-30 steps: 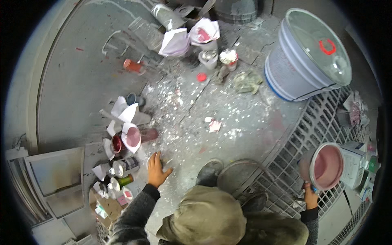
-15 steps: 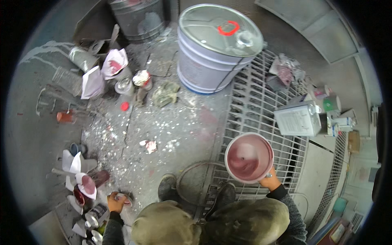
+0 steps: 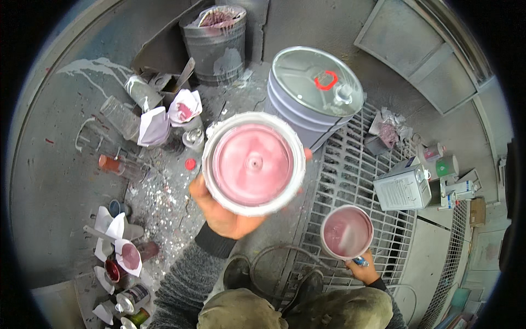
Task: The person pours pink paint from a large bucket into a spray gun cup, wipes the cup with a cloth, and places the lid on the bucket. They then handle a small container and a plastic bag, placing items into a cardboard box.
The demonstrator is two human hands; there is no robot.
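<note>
My left hand (image 3: 230,222) is wrapped round a white-rimmed round lid (image 3: 253,167), raised near the middle of the view; its upturned face is coated pink, with a small central nub. My right hand (image 3: 366,271) grips what looks like a spray gun by its blue-marked metal part (image 3: 359,261), under an open cup (image 3: 346,233) of pink paint, low over the metal grating (image 3: 394,236). The cup is upright. Behind the lid is a tall pale drum (image 3: 307,93) with a red ring on top, partly hidden.
Paint cups with paper filters (image 3: 130,254), cans (image 3: 131,299) and bottles crowd the left side. A grimy bucket (image 3: 211,52) stands at the back. A metal can (image 3: 402,186) and cartons are at the right. A hose (image 3: 266,249) curves round my boots on the speckled floor (image 3: 164,203).
My left hand has risen from low on the left to the middle, bringing up the pink-coated lid. My head has turned, and the cup in my right hand sits further left in view.
</note>
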